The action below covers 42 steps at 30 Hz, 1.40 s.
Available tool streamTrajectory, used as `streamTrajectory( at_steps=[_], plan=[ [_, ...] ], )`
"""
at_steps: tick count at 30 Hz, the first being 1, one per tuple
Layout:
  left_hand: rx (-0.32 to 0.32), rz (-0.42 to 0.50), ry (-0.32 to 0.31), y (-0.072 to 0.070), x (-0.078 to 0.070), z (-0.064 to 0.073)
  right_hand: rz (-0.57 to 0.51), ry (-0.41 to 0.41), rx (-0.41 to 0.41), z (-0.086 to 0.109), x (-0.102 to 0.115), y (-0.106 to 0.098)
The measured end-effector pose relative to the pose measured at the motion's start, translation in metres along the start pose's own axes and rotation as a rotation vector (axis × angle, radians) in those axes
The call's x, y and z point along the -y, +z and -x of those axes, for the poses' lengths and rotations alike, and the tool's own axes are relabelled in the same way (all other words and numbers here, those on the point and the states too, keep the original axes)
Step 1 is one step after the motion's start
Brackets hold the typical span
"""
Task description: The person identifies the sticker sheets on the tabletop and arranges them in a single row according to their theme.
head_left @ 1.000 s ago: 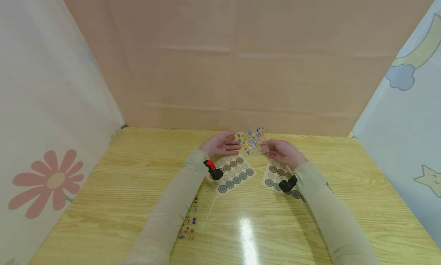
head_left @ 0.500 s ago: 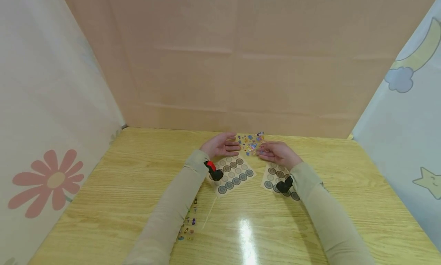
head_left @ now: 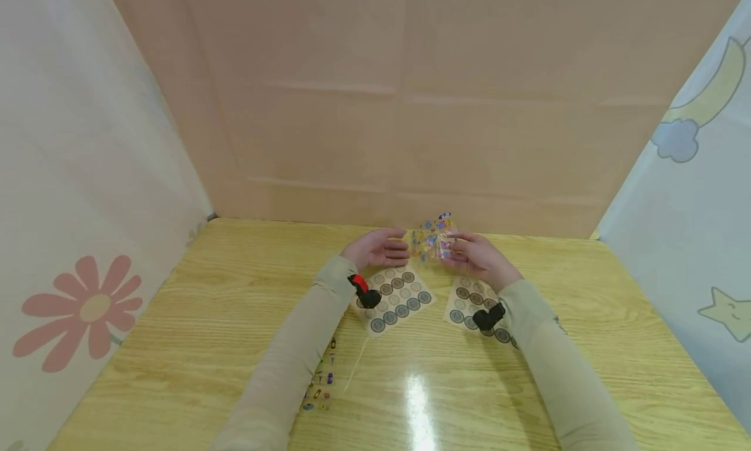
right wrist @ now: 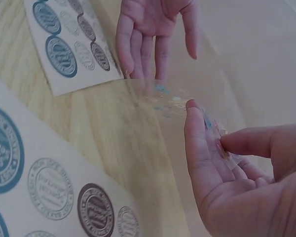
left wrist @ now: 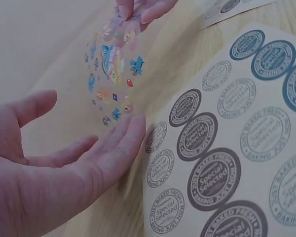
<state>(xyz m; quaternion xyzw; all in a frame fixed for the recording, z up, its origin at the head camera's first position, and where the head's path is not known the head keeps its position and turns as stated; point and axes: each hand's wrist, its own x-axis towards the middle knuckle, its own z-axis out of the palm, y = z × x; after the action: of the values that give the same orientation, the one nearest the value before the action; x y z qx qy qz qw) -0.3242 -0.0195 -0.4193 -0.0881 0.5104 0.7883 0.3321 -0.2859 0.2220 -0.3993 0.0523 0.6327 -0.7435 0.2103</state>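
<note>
A clear sticker sheet [head_left: 431, 237] with small colourful cartoon figures is pinched between the thumb and fingers of my right hand [head_left: 476, 259], raised near the table's back edge. In the left wrist view the sticker sheet [left wrist: 113, 74] spans toward my left hand [left wrist: 74, 173], whose fingers are extended and spread beside its lower edge. My left hand [head_left: 378, 249] grips nothing. Below the hands lie two sheets of round labels, the left label sheet [head_left: 401, 301] and the right label sheet [head_left: 466, 301], the latter partly hidden under my right wrist. Their labels read "Special Selected".
Another clear sheet with small stickers [head_left: 319, 379] lies on the wooden table [head_left: 193, 347], partly covered by my left forearm. A tan paper wall [head_left: 387, 112] stands along the back edge. Patterned white cloth [head_left: 70, 177] hangs at both sides.
The right hand dipped left and down with the sticker sheet, then came slightly back right and up, tilting the sheet more upright. The left hand stayed nearly still.
</note>
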Motion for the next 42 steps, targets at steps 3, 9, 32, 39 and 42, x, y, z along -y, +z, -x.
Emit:
streamTrajectory(
  at_steps=[3, 9, 32, 39, 42],
  plan=[
    [0.017, 0.005, -0.002, 0.003, -0.001, 0.000, 0.000, -0.030, 0.017, 0.003, 0.004, 0.000],
    [0.007, 0.007, -0.003, 0.009, -0.002, -0.004, 0.001, -0.082, 0.047, 0.006, 0.008, 0.001],
    [0.040, -0.016, 0.015, 0.003, 0.005, -0.003, -0.012, -0.103, 0.014, 0.005, 0.012, 0.003],
    [0.087, -0.019, 0.051, 0.006, 0.004, -0.001, -0.007, -0.103, 0.033, 0.006, 0.009, 0.004],
    [0.063, -0.019, 0.056, 0.008, 0.002, 0.000, -0.001, -0.108, 0.039, 0.007, 0.009, 0.005]
  ],
)
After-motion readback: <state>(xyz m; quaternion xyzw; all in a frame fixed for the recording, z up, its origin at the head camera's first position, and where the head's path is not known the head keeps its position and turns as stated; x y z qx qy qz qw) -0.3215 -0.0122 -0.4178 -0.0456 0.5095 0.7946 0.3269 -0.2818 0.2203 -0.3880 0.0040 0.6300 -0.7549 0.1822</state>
